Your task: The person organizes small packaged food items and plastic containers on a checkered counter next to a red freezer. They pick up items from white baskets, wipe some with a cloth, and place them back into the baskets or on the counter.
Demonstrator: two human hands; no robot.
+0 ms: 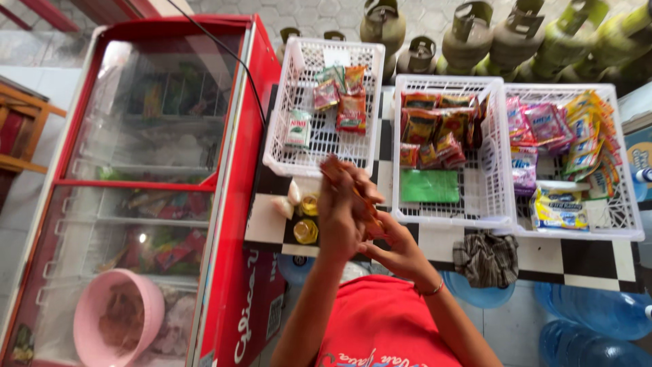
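Note:
My left hand [339, 214] and my right hand [397, 251] are raised together over the front edge of a black-and-white checked counter [564, 261]. Both pinch a small orange-red sachet [370, 216], which is blurred and partly hidden by my fingers. A thin bracelet sits on my right wrist. Just beyond my hands stands a white plastic basket [299, 160] with a few red and green sachets. Small bags of yellow liquid [305, 231] lie on the counter left of my left hand.
A middle white basket [489, 211] holds red-brown sachets and a green packet; a right basket [628, 228] holds pink and yellow sachets. A red glass-top freezer [234, 204] with a pink bowl [119, 319] stands left. Green gas cylinders [516, 37] line the back. Blue water jugs [598, 312] and a checked cloth [485, 258] are front right.

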